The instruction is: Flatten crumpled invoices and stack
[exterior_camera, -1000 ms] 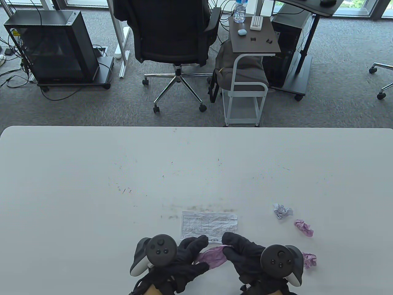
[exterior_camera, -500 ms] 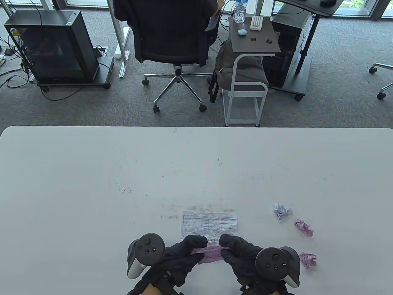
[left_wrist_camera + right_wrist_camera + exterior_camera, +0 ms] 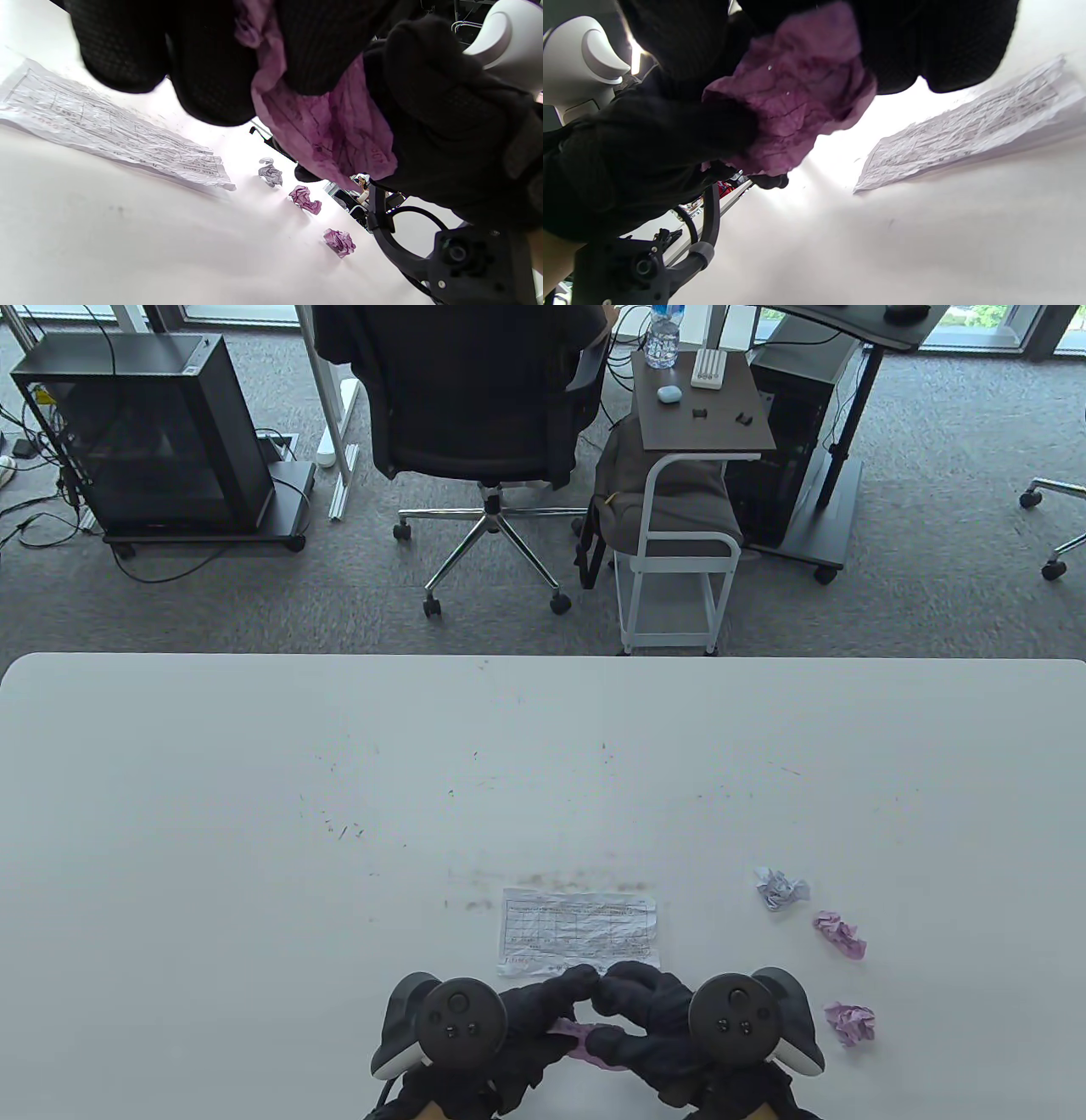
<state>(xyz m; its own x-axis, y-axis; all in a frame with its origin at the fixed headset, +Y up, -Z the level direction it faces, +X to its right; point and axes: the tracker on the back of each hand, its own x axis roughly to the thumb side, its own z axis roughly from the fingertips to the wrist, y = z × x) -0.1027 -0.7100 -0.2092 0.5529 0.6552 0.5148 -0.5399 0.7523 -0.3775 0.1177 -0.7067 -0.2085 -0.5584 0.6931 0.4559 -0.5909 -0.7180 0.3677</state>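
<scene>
At bottom centre, the black-gloved left hand [image 3: 517,1027] and right hand [image 3: 653,1027] pinch a creased purple paper invoice [image 3: 585,1039] between them, below the flattened white printed invoice [image 3: 579,931].

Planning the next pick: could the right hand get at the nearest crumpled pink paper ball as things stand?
Probably not yet: the right hand and the left hand both hold the purple crumpled invoice. The crumpled pink paper ball lies unobstructed just to its right.
</scene>
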